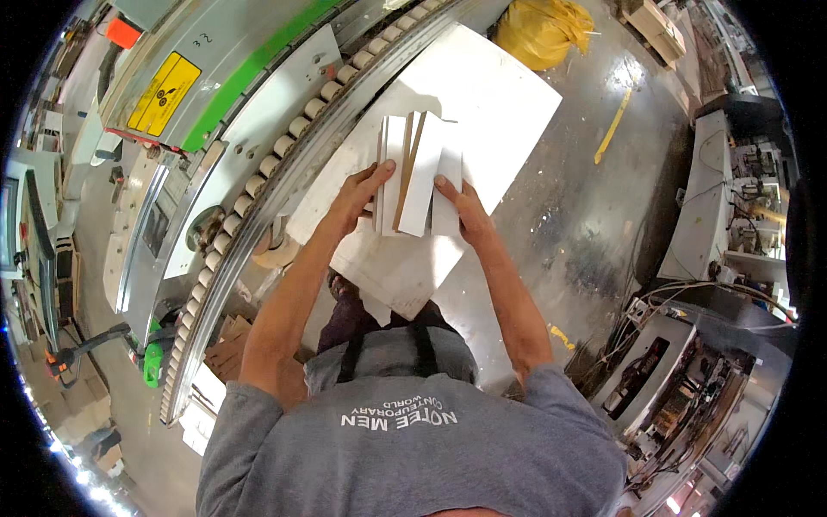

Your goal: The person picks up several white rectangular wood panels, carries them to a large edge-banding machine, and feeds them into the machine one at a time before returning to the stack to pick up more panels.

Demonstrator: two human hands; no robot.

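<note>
Several narrow white boards point(421, 188) stand together in a bundle between my hands, some leaning across others. One shows a brown raw edge. My left hand point(362, 195) grips the bundle's left side, with its thumb on top. On the other side my right hand point(466, 209) closes on the right-hand boards, its thumb pressed on a white face. Beneath them lies a large white panel point(491, 95), reaching from near my waist to the far right. The fingers under the boards are mostly hidden.
A curved-looking row of conveyor rollers point(282, 145) runs along the left, beside a grey machine with a green stripe point(250, 82). A yellow bag point(541, 34) sits beyond the panel. At right stand machine housings with loose cables point(642, 362). Yellow marks point(613, 129) cross the grey floor.
</note>
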